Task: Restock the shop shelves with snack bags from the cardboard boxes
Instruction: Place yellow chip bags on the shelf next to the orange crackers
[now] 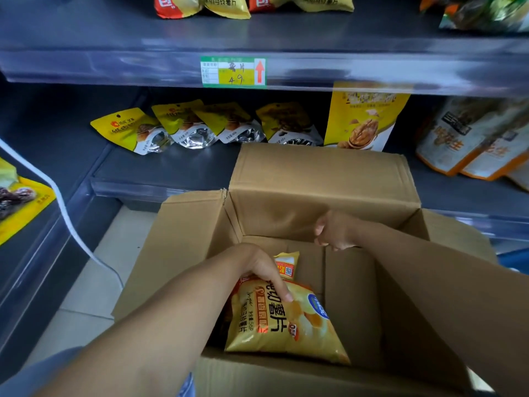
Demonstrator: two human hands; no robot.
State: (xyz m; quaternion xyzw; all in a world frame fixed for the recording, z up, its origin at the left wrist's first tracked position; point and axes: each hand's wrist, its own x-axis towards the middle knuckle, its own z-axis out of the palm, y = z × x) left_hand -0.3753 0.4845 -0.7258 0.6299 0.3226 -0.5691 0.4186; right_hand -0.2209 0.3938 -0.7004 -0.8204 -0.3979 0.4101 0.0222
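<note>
An open cardboard box (315,179) stands on the floor before the shelves. Inside lies a yellow chip bag (283,322), and my left hand (262,267) grips its upper edge, fingers on the front. A second, smaller yellow bag (287,263) peeks out behind it. My right hand (335,230) hovers over the box's far side with fingers curled and nothing visible in them. Matching chip bags (226,5) stand on the upper shelf.
The grey shelf (160,167) behind the box carries several yellow walnut pouches (200,127) and a tall walnut bag (363,121). Orange-edged bags (469,141) lean at the right. A price tag (233,71) hangs on the upper shelf rail. A white cable (65,213) runs down at the left.
</note>
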